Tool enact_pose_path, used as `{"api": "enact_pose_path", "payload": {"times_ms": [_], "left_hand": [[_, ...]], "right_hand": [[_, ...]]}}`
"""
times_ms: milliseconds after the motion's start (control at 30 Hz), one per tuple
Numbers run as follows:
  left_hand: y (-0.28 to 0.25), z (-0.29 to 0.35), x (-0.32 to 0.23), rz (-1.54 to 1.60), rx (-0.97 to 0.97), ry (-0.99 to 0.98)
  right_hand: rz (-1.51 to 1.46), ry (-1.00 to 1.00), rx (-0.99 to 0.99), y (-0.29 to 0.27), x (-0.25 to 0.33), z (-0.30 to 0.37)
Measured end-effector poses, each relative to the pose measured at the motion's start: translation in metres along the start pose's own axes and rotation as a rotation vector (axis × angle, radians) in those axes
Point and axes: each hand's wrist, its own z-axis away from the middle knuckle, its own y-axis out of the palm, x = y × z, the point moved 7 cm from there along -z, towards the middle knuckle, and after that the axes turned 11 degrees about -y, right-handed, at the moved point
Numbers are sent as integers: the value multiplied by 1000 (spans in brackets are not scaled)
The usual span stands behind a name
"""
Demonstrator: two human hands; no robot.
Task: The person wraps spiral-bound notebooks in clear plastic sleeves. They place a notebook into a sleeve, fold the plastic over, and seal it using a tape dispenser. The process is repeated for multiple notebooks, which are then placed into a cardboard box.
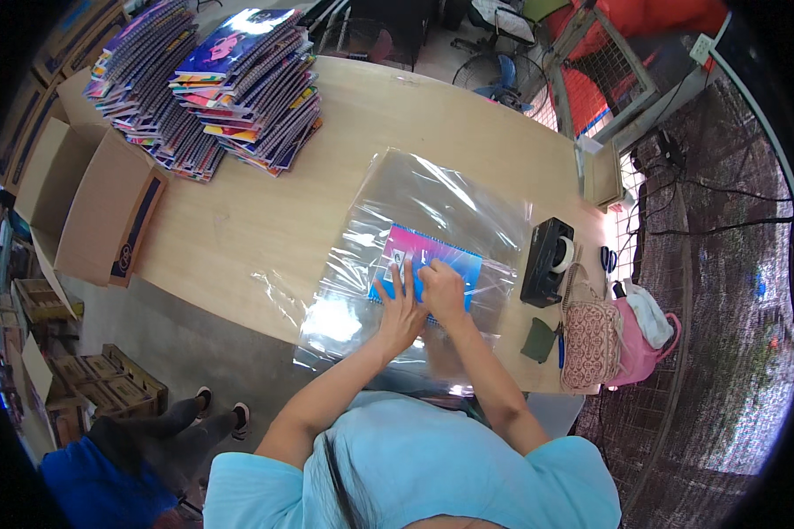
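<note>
A spiral-bound notebook (pixel 416 241) with a pink and blue cover lies on a large sheet of clear plastic film (pixel 432 188), its coil edge toward the far side. On the notebook's left part my left hand (pixel 401 307) rests with fingers stretched out and spread. My right hand (pixel 443 287) is closed and presses on the cover just right of it. Whether something small sits inside those curled fingers is hidden.
Tall stacks of spiral notebooks (pixel 243 93) stand at the table's far left, beside an open cardboard box (pixel 106 207). On the right are a black tape dispenser (pixel 545 264), a patterned bag (pixel 589 339) and a pink bag (pixel 640 348). Another person (pixel 123 463) is at lower left.
</note>
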Motion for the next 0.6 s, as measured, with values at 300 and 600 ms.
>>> {"api": "enact_pose_path", "payload": {"times_ms": [300,600], "left_hand": [[18,-15,-1,-118,-79,16],[15,-22,0,-7,-79,-29]], "right_hand": [[-18,63,42,-3,-7,-6],[78,99,236,19,-5,-1]]}}
